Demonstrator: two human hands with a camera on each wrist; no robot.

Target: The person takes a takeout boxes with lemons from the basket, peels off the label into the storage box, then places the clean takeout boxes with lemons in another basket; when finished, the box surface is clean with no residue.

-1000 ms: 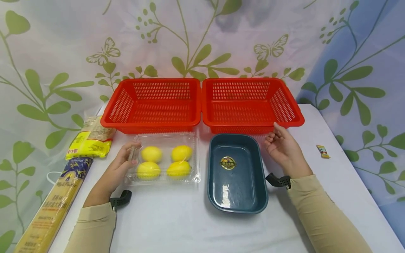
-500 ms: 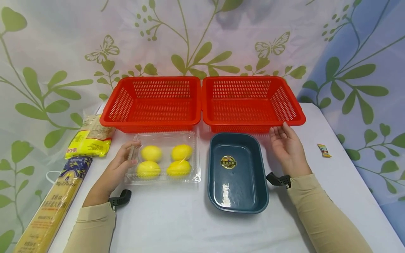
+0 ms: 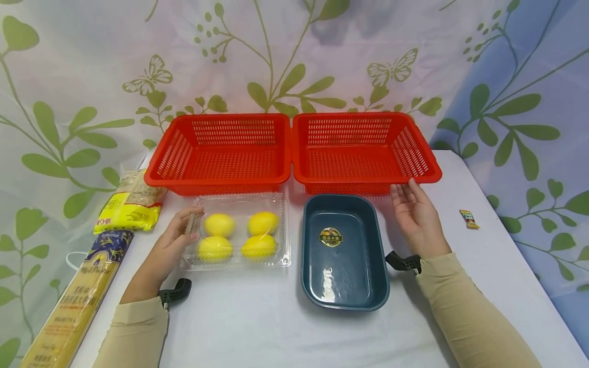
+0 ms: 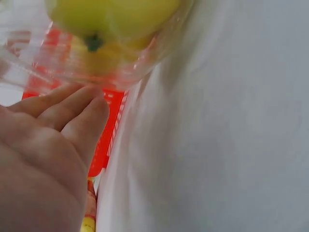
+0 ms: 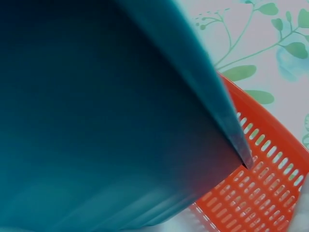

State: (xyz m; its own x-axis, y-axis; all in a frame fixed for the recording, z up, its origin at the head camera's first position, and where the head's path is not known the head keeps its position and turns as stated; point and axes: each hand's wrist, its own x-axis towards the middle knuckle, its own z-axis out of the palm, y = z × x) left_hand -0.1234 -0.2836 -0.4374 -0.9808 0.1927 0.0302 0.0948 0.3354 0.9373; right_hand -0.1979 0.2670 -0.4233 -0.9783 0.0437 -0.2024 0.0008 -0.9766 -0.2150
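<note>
A clear plastic clamshell box lies on the table in the head view, with several lemons inside. My left hand holds its left end, thumb toward the near side and index finger toward the far side. From the left wrist, extended fingers meet the box's edge below the yellow fruit. My right hand, palm up with relaxed fingers, is right of a dark teal basin with a gold label. Its fingertips are by the right red basket's front rim; contact cannot be told. The basin fills much of the right wrist view.
Another red basket stands beside the first, behind the clear box. At left lie a yellow bag of dry food and a long spaghetti pack. A small wrapped snack lies at far right. Patterned cloth hangs behind.
My right hand has shifted slightly right, away from the basin, and its fingers have uncurled to bare the palm. My left hand and the clear box look unmoved.
</note>
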